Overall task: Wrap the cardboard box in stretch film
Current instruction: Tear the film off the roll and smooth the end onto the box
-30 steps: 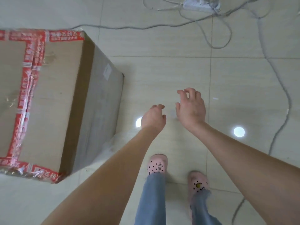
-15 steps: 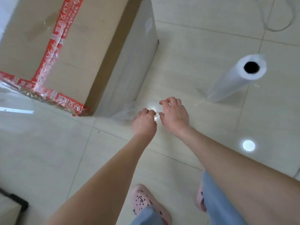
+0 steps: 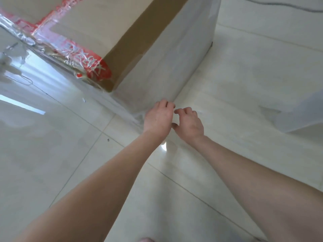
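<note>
Two arms outstretched, left hand [image 3: 158,118] and right hand [image 3: 190,125] curled at cardboard box [image 3: 97,28] corner, grip unclear.

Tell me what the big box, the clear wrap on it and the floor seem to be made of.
Box: brown cardboard, matt, sealed with red printed tape. Wrap: thin clear plastic film, glossy, wrinkled and milky over the box's side. Floor: probably glazed ceramic tiles, pale, with grout lines and mirror-like reflections.

Left hand [image 3: 158,119] and right hand [image 3: 189,124] meet at the cardboard box [image 3: 104,23], by its bottom corner; film roll [image 3: 300,116] lies right.
</note>
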`<act>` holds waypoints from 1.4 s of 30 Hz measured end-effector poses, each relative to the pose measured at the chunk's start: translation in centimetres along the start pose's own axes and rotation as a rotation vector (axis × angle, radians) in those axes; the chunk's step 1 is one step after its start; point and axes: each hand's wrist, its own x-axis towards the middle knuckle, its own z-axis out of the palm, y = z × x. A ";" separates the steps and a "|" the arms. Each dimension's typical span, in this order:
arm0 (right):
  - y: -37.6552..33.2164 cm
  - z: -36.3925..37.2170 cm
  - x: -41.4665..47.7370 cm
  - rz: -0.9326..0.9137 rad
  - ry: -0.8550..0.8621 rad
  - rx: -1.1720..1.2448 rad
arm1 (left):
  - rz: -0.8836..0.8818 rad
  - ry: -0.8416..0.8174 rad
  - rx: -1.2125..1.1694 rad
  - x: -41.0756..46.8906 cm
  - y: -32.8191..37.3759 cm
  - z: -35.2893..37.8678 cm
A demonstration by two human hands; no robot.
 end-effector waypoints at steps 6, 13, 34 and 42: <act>-0.4 3.1 5.0 -0.169 0.096 0.002 | 0.062 0.142 -0.042 3.2 -1.0 0.4; 0.8 1.7 6.6 -0.233 0.168 0.129 | 0.093 0.071 0.045 4.7 -1.3 -0.1; -0.4 -5.2 5.1 -0.061 0.034 0.358 | 0.432 0.202 0.820 -0.7 -1.8 -0.4; 0.7 -6.8 5.0 -0.128 -0.001 0.428 | 0.163 0.329 0.362 1.9 -1.9 -2.1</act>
